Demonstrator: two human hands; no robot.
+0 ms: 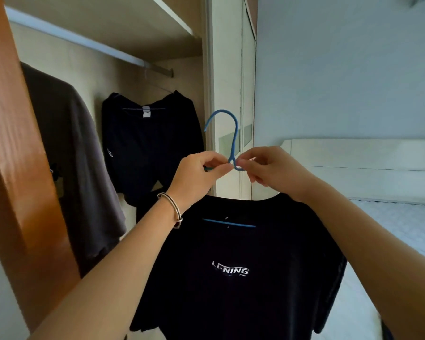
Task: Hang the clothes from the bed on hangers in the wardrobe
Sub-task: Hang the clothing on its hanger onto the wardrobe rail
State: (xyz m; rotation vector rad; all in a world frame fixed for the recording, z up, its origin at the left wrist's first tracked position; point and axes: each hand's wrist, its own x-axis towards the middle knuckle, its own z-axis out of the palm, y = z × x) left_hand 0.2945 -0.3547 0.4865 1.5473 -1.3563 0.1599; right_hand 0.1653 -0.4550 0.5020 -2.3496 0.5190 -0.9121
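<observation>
A black T-shirt [236, 278] with a white logo hangs on a blue hanger [234, 133], held up in front of the open wardrobe. My left hand [196, 177] pinches the hanger just left of the hook's base. My right hand [272, 170] pinches it just right of the base. The hook points up and left, below the level of the wardrobe rail [84, 41]. The hanger's arms are hidden inside the shirt, apart from a blue strip at the collar.
A dark navy shirt [147, 146] and a grey shirt [79, 155] hang inside the wardrobe. A wooden door edge [17, 143] stands at the left. A shelf [133, 18] sits above the rail. The bed [388, 236] with its white headboard lies at the right.
</observation>
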